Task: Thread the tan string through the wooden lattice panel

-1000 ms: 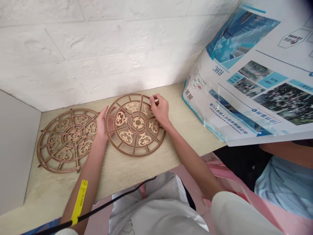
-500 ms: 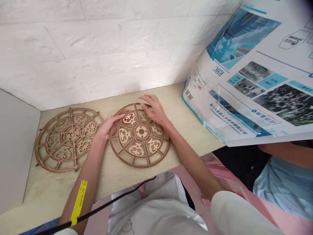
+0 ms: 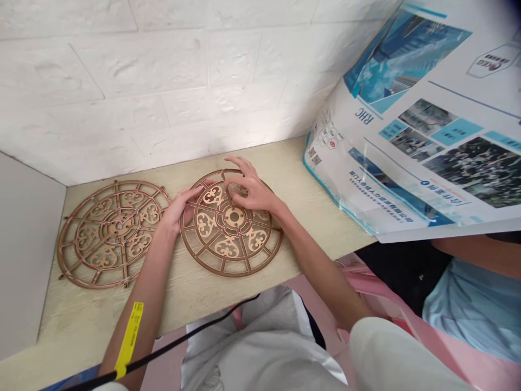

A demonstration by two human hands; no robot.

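A round bronze-coloured openwork panel (image 3: 227,250), with spokes and scrollwork, lies on the table in front of me. My left hand (image 3: 181,209) grips its left rim, fingers partly hidden at the edge. Over the panel's upper part is my right hand (image 3: 250,187), its thumb and index finger pinched together near the hub while other fingers stay raised. Whatever sits in that pinch is too small to make out. To the left, beside my left forearm, lies a second round openwork panel (image 3: 101,258) with small tabs around its outer ring.
The pale wooden table (image 3: 195,298) meets a white brick-patterned wall (image 3: 183,81). A grey board (image 3: 28,250) stands at the left. A large printed white-and-blue sheet (image 3: 391,136) rises at the right, with another person's arm (image 3: 480,258) below it. A black cord (image 3: 183,338) crosses in front of me.
My right hand has moved from the panel's top rim inward toward the hub, and its thumb and index finger have closed into a pinch. My left hand stays at the rim.
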